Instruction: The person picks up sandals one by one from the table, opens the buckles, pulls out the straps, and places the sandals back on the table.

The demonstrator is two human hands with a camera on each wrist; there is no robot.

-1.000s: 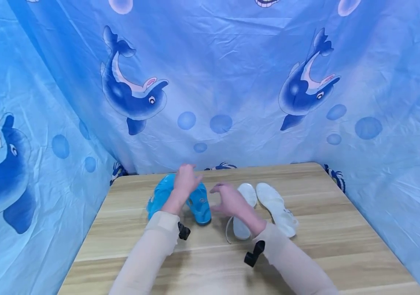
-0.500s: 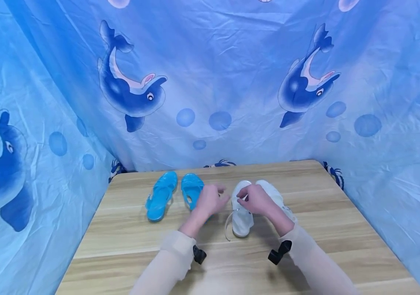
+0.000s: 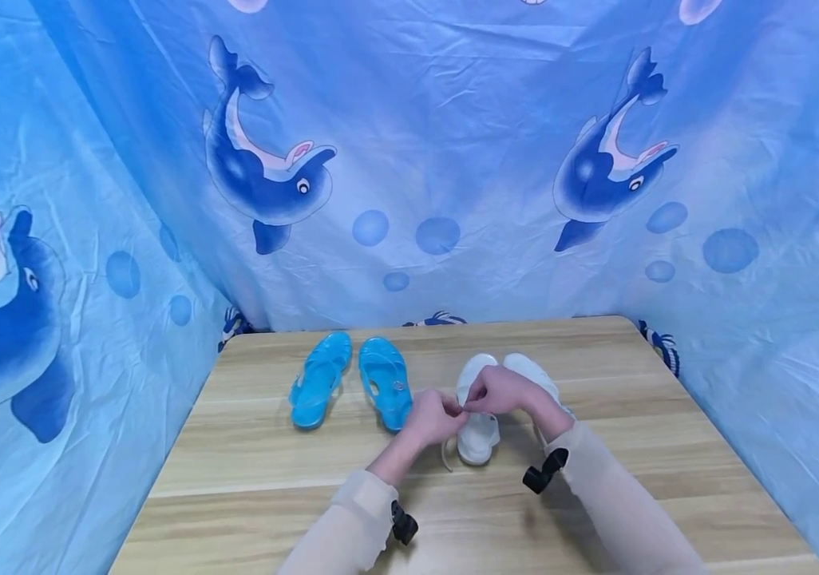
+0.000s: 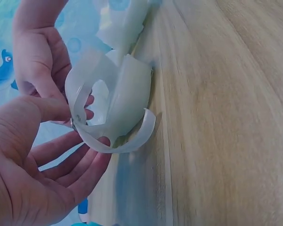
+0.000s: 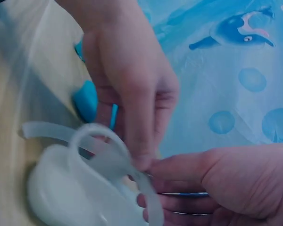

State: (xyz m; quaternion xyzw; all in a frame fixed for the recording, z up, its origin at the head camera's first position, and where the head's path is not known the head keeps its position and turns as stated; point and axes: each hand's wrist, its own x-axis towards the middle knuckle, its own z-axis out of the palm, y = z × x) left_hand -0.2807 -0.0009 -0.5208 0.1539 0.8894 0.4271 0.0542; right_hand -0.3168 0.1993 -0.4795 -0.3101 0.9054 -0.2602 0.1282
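Both hands meet over the ankle strap of the left one of two white sandals (image 3: 477,443), which lies sole-down on the table. My left hand (image 3: 433,417) pinches the strap (image 4: 96,143) by its small metal buckle between thumb and fingers. From the other side, my right hand (image 3: 506,389) pinches the strap close to the same spot, thumb and forefinger nearly touching the left hand's. A loose strap end curls out past the left hand in the left wrist view. The other white sandal (image 3: 528,369) lies just right, partly behind the right hand and forearm.
Two blue sandals (image 3: 320,382) lie to the left on the wooden table (image 3: 251,463), the right one partly behind the left hand. A blue dolphin-print curtain (image 3: 395,160) hangs behind and beside the table. Each wrist carries a black camera mount (image 3: 404,523).
My left hand has moved right from above the blue sandals to the white sandal. My right hand has shifted onto the strap, and both hands now pinch it.
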